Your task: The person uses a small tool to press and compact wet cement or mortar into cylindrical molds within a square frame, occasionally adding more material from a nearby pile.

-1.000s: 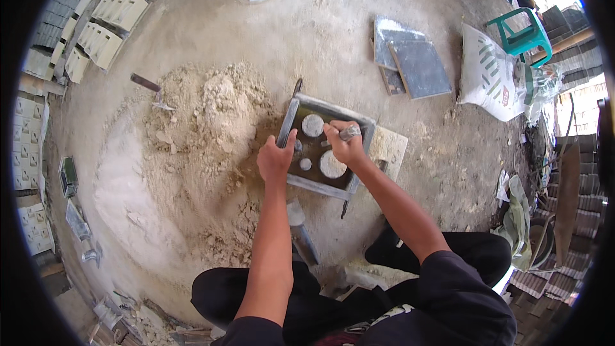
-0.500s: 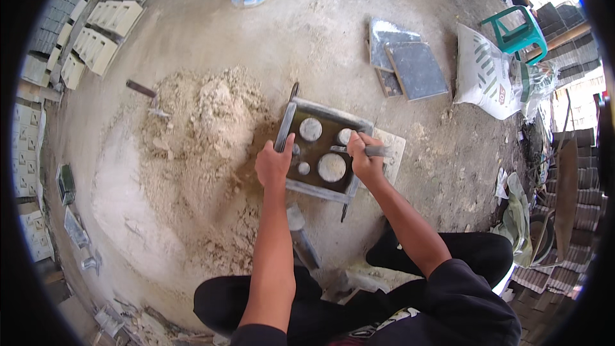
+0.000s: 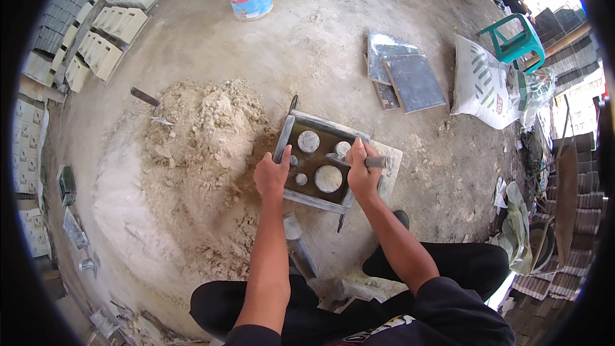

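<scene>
A rectangular metal mould frame [image 3: 314, 206] lies tilted on the ground between my arms, with several round grey discs of different sizes inside, the largest disc [image 3: 328, 179] near its right side. My left hand [image 3: 271, 174] is closed on the frame's left wall, thumb along the inner edge. In my right hand [image 3: 363, 172] is a short tool with a thick grey handle [image 3: 377, 162]. Its narrow metal end [image 3: 334, 156] reaches in among the discs, beside a small pale disc [image 3: 343, 148]. Whether that end touches a disc I cannot tell.
A heap of pale sandy powder [image 3: 214, 122] lies left of the frame, with a trowel [image 3: 146, 97] at its edge. Dark square plates [image 3: 415, 80], a white sack [image 3: 480, 83], a green stool [image 3: 520, 41] and a bucket [image 3: 250, 1] stand beyond. People sit at the far right.
The view has shifted, so the scene sits slightly lower. The tool's metal end has turned in my right hand and looks broader. My left hand keeps its grip on the frame.
</scene>
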`<state>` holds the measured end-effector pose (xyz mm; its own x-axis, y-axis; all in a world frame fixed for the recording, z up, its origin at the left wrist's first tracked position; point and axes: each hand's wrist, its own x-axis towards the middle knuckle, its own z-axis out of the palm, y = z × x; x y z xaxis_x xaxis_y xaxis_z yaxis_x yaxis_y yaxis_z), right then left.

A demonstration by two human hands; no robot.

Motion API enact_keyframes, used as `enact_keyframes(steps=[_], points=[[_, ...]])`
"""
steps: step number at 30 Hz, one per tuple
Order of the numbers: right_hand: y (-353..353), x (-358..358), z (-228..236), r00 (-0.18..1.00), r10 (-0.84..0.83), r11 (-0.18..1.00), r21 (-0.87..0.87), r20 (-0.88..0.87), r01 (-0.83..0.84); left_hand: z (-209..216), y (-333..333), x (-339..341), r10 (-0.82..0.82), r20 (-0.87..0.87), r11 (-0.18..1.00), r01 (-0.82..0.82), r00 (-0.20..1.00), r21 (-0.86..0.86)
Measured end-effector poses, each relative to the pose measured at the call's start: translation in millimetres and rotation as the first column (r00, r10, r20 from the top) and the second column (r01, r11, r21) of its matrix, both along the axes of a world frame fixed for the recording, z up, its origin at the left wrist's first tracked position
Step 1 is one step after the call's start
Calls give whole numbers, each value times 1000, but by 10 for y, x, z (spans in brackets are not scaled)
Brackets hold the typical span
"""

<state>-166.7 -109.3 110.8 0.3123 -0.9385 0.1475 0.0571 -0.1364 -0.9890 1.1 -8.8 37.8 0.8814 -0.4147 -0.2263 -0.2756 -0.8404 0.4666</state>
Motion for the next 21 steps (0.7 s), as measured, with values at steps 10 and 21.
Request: enact_keyframes(steps=[10, 21], points=[[-113, 150, -72, 891, 389, 900, -112, -237, -422, -2, -62, -69, -18, -15, 1000, 18, 1000, -24], [-392, 93, -217, 871, 485, 874, 74, -79, -480, -159, 2, -46, 21, -3, 996, -21, 1000, -84]])
